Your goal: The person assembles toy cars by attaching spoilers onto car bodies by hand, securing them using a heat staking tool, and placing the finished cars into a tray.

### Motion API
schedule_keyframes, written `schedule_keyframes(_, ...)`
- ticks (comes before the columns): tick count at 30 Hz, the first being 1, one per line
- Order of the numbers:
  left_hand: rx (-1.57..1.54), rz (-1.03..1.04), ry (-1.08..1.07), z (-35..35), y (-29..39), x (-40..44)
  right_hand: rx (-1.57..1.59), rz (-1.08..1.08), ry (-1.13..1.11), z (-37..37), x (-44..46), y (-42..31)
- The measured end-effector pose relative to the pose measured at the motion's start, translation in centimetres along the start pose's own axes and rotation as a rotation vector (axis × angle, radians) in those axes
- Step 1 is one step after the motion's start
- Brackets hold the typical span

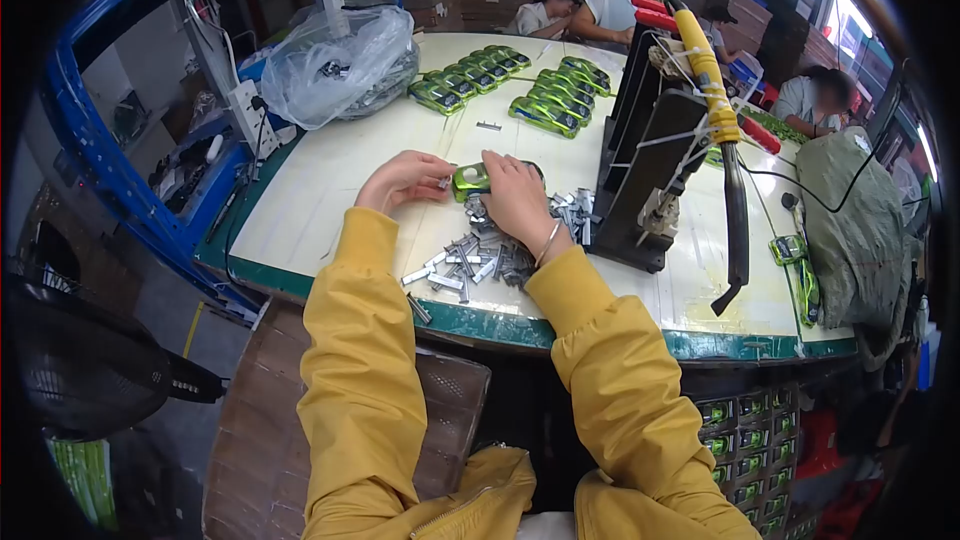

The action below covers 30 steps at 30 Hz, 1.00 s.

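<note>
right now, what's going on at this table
A person in a yellow jacket is handling a glossy green-and-black piece. The right hand lies over it; the left hand is at its left end, perhaps pinching something small. A heap of small silvery-grey strips lies near the hands. Farther back, similar green pieces sit in rows.

No text legible to me. Green piece [463,183] under my fingers [508,178]: partly covered, nothing readable. Green pieces [543,114] in rows beyond my fingers: pale marks on dark patches, too small to make out. Packed green pieces [750,438] below and right of my fingers: same, marks too tiny. Black fan [90,360] low, left of my fingers: small pale mark on housing, unreadable.
</note>
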<state>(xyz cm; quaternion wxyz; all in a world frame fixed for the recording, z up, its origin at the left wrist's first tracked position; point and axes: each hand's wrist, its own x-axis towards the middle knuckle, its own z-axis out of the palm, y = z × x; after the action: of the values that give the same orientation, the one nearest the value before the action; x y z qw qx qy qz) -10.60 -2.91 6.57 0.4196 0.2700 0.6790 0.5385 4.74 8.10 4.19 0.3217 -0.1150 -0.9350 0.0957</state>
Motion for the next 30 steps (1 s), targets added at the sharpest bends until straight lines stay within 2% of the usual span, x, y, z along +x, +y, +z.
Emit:
schedule_keyframes(9,0.036,-0.081,0.047,-0.3,-0.1,0.3,-0.015,0.050,-0.004,-0.7,0.1,-1.4)
schedule_keyframes(11,0.072,-0.048,0.122,-0.2,-0.3,0.4,0.007,0.058,-0.022,-0.3,-0.1,-1.3)
schedule_keyframes(15,0.040,-0.038,0.106,0.1,-0.2,0.3,0.047,0.071,-0.045,-0.2,0.0,-1.1)
schedule_keyframes(20,0.181,-0.086,0.190,0.8,0.1,0.3,0.108,0.061,-0.056,-0.4,0.2,-0.8)
schedule_keyframes(23,0.277,-0.107,0.168,1.1,0.7,-0.5,0.115,0.076,-0.059,-0.1,0.2,-0.6)
schedule_keyframes(30,0.245,-0.102,0.165,1.0,0.1,0.3,0.072,0.142,-0.071,0.0,0.2,-0.7)
